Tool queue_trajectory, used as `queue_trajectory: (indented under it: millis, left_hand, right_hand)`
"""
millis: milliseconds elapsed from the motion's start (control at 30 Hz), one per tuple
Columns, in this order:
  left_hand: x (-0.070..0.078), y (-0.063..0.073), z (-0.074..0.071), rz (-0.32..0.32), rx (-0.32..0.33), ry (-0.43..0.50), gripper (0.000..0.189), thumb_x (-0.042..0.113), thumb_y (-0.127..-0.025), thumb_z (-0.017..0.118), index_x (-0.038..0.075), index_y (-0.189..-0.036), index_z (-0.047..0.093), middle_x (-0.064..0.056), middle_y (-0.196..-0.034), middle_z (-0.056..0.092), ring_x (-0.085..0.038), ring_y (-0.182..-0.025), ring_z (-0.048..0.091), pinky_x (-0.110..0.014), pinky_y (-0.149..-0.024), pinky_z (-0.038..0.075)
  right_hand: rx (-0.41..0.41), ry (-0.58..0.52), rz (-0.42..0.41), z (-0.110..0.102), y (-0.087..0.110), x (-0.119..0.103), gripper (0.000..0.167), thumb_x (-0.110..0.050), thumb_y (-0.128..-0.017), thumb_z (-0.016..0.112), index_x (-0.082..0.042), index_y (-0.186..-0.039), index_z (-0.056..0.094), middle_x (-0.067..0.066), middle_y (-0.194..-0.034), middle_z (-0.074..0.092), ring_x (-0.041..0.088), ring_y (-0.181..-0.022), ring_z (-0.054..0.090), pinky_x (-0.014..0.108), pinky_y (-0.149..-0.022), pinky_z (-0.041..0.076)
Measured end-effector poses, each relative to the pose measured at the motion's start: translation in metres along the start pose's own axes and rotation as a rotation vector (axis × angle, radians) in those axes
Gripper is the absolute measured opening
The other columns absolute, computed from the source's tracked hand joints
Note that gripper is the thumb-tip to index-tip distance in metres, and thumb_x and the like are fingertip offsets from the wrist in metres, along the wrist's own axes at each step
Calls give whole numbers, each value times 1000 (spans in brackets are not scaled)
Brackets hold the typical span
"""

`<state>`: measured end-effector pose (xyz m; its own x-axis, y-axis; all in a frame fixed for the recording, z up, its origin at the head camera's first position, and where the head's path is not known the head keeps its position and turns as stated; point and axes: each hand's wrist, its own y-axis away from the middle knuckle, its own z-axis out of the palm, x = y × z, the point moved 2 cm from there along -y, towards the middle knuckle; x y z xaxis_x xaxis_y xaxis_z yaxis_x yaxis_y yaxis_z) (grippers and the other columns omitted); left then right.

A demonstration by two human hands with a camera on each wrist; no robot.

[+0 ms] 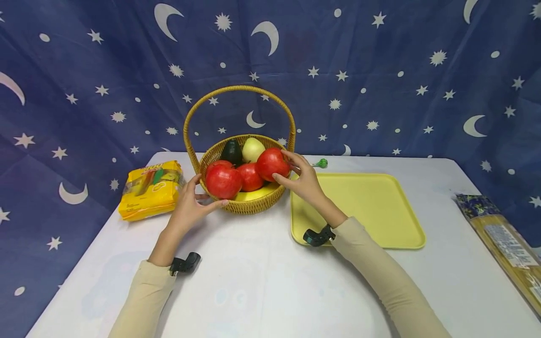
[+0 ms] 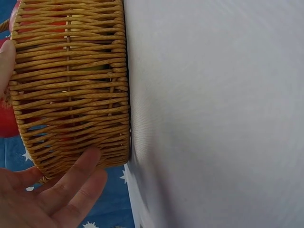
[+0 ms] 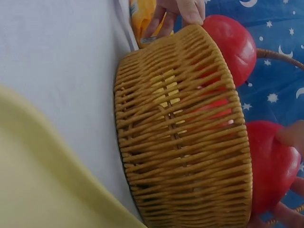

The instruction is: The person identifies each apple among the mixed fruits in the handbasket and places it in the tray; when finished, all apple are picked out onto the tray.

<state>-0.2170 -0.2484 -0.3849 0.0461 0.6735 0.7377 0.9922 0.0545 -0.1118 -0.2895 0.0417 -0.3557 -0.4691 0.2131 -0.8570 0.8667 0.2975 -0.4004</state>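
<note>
yellow packet left, starry cloth behind, perhaps noodles right.

Looks like a staged tabletop recording setup — blue moon-and-star cloth hangs right behind a white-covered table, two black wrist-worn cameras in view; home or studio — can't tell, cloth hides the rest.

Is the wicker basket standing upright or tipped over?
Upright: the wicker basket stands base-down on the white table, its handle arching above the fruit.
</note>
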Motion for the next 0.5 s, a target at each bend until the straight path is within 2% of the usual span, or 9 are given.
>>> queue_trajectory:
  millis: [133,300,500]
  left_hand:
    - [0,0,0,-2,-5,9,108,46,-79,80,2,-154,17,-28,-150,27,-38,-110,63,-51,-89,53]
    - [0,0,0,0,-8,11,107,46,-79,79,1,-154,16,-29,-150,26,-39,-110,64,-50,-87,54]
    - [1,0,1,1,-6,10,107,46,-80,79,1,-154,16,-29,-150,26,-38,-109,64,-51,-88,53]
  right_hand:
    - [14,-20,10,2,-7,19,64,-8,-82,79,-1,-139,51,19,-137,51,33,-126,52,41,-105,44]
    - [26,0,19,5,-9,23,67,-15,-80,82,-6,-139,53,14,-138,51,29,-124,53,38,-105,44]
    - [46,8,22,8,-8,23,69,-15,-77,84,-7,-138,53,12,-141,49,28,-126,50,38,-106,43]
